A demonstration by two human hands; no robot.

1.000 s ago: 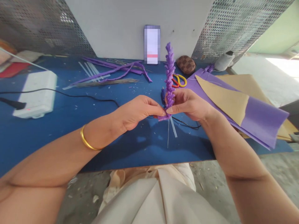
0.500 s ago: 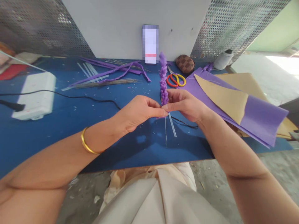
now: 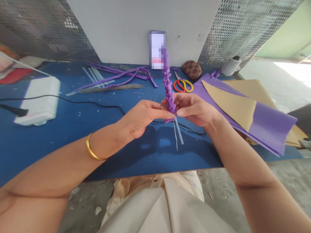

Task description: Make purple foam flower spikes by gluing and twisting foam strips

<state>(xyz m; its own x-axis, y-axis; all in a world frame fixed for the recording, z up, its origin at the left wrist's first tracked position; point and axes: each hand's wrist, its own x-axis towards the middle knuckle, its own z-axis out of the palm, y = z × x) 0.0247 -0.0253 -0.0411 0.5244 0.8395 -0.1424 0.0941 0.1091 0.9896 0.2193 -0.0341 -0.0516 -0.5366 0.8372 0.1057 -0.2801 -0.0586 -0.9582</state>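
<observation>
The ruffled purple spike [image 3: 167,82] stands nearly upright above the middle of the worktop [image 3: 116,165], its upper length already covered, while a flat purple tail [image 3: 169,121] at its base looks unworked and a thin white strip [image 3: 179,132] hangs bare below; the left hand [image 3: 145,118] pinches the base between thumb and fingers; the right hand's [image 3: 199,111] thumb meets the base's other side, though I cannot tell whether its grip closes. Loose purple strips [image 3: 143,77] lie unused near the worktop's far edge.
</observation>
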